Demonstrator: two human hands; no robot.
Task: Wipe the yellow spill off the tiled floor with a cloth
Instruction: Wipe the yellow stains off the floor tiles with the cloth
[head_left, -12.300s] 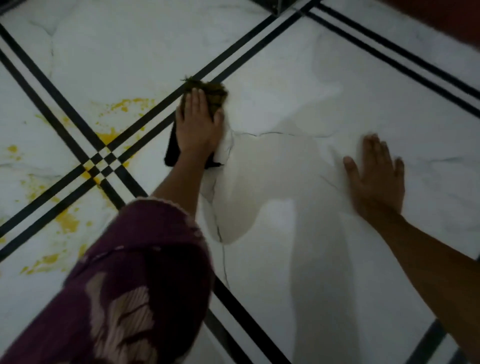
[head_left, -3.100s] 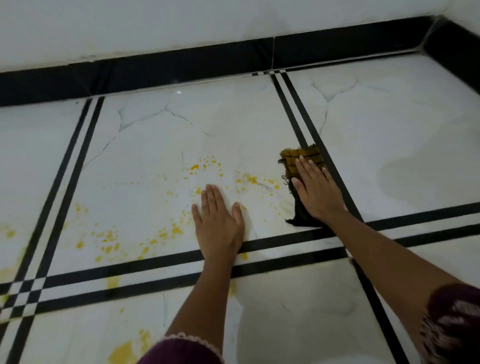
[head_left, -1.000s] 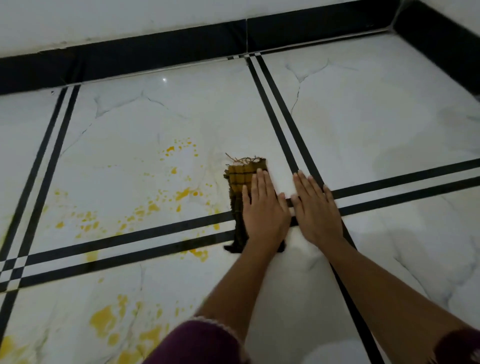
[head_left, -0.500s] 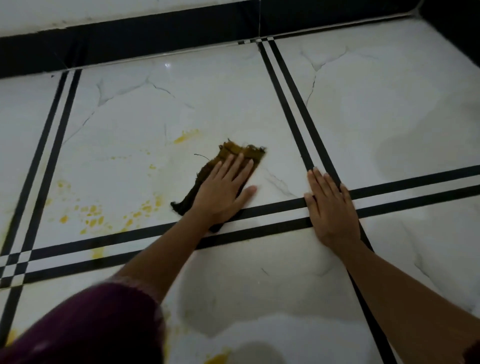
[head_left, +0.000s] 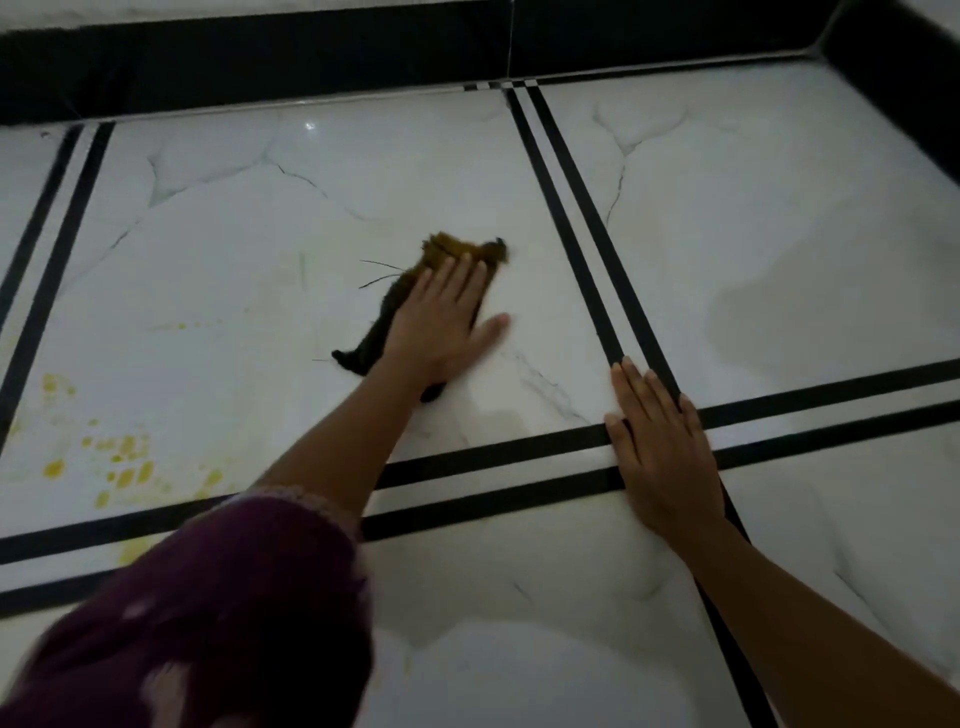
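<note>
The left hand (head_left: 441, 325) lies flat with fingers spread on a dark cloth (head_left: 395, 312), pressing it to the white tiled floor (head_left: 234, 249). The cloth's frayed yellow-stained end (head_left: 462, 248) pokes out beyond the fingertips. Right of the cloth, the right hand (head_left: 660, 447) rests palm-down where black stripes (head_left: 571, 192) cross. Yellow spill (head_left: 111, 462) spots sit well left of the cloth, nearer the person. A maroon sleeve (head_left: 234, 597) covers the left arm.
</note>
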